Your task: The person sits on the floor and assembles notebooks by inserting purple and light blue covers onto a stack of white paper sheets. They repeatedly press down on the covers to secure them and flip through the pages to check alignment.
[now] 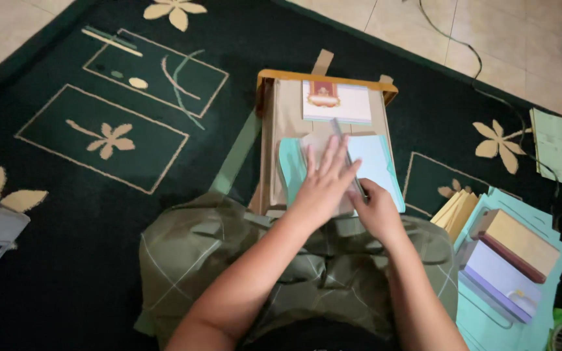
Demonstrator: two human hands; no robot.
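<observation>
At the centre of the frame, pale paper on a wooden board was pressed flat by the spread left hand, while a thin blade was gripped by the right hand.

rug: dark green, with cream flowers and thin cream rectangle outlines
floor tiles: pale beige
small table: yellow-orange rim, brown top
card: white, with a red and gold emblem and a multicoloured edge
paper sheets: light turquoise
shorts: olive green, with thin pale check lines
stacked books: tan, dark red and lavender covers
folders: pale turquoise
</observation>
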